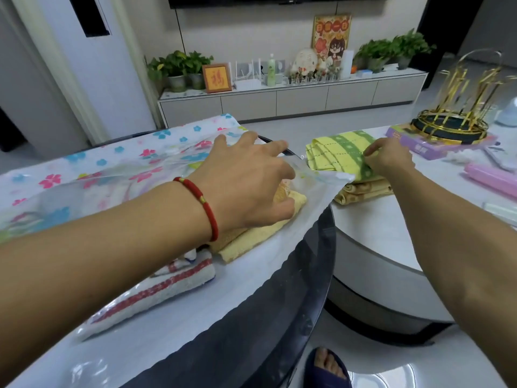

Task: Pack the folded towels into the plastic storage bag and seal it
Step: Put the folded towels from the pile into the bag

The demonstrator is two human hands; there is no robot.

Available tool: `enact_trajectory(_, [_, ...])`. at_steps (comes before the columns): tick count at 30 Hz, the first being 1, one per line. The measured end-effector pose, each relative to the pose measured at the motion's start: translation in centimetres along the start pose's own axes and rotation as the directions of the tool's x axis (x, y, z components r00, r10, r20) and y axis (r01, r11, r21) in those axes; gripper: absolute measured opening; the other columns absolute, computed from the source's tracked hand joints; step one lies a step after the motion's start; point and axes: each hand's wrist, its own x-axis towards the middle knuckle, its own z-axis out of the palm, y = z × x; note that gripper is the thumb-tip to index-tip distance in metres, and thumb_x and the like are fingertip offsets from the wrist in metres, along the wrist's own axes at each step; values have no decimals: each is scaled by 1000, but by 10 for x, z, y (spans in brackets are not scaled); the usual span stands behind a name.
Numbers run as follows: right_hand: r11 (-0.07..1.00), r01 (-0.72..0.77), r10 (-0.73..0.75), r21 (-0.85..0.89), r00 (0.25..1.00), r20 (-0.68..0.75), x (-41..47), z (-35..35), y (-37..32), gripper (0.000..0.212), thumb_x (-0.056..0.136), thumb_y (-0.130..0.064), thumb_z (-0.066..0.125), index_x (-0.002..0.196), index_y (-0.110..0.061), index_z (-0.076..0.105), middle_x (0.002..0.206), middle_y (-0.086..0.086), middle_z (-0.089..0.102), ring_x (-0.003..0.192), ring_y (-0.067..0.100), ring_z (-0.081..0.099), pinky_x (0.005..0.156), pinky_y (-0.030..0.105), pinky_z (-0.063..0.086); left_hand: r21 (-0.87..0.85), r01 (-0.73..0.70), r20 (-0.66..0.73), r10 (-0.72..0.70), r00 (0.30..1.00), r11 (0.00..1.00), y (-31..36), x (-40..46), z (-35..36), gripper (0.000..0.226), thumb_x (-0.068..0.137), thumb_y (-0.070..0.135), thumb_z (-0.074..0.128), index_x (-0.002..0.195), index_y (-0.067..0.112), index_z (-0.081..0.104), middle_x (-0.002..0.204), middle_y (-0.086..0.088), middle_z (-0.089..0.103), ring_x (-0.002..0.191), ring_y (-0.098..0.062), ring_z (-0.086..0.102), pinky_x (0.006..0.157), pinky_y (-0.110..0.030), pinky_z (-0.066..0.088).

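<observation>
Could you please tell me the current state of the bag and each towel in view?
Flower-printed clear plastic storage bag: mouth open, unsealed.
Pale yellow folded towel: in the bag's mouth, under the spread left hand.
Red-striped white folded towel: inside the bag.
Green-and-yellow checked folded towel: atop the outside stack, pinched by the right hand.
Golden folded towel: beneath it, outside the bag.

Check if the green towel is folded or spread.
Folded. The green towel shows stacked layers at its edge; the right hand pinches it.
</observation>
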Motion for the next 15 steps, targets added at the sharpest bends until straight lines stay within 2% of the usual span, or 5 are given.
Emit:
enact_trajectory(4, [997, 62, -62, 37, 998, 9, -6, -17, -5, 22, 92, -4, 65, 104, -17, 77, 119, 15, 72, 94, 29, 62, 78, 32, 48, 4, 15, 26, -16, 1000, 1000, -2, -10, -1, 55, 83, 66, 41, 132, 46, 54, 159, 4, 28, 135, -34, 36, 100, -59, 39])
enact_trajectory(8, [988, 27, -33, 154, 999, 37, -28, -45, -7, 28, 94, -10, 60, 115, -9, 78, 104, 14, 67, 89, 31, 60, 65, 28, 47, 41, 45, 22, -45, 999, 998, -9, -35, -9, 54, 84, 65, 43, 136, 50, 47, 162, 2, 21, 140, -36, 27, 105, -65, 32])
enact_trajectory(10, [939, -65, 46, 337, 997, 66, -48, -63, -9, 22, 95, -16, 66, 112, -7, 78, 105, 14, 66, 91, 31, 59, 69, 35, 49, 54, 65, 36, -67, 997, 996, -15, -51, -15, 59, 81, 68, 34, 136, 49, 46, 162, 1, 18, 142, -38, 24, 106, -67, 29])
enact_trajectory(12, [854, -109, 90, 509, 994, 62, -74, -83, -9, 16, 94, -11, 67, 102, -12, 81, 120, 13, 67, 111, 35, 62, 78, 41, 52, 89, 89, 41, -93, 995, 992, -24, -70, -20, 60, 80, 70, 31, 132, 47, 50, 163, -1, 17, 143, -39, 22, 105, -68, 29])
enact_trajectory(15, [759, -107, 41, 642, 992, 117, -126, -112, -11, 40, 87, 8, 51, 94, -15, 83, 127, 9, 69, 112, 35, 65, 85, 45, 58, 251, 98, 19, -106, 994, 963, -37, -106, -18, 50, 83, 65, 34, 121, 42, 58, 163, -5, 17, 142, -42, 21, 104, -67, 27])
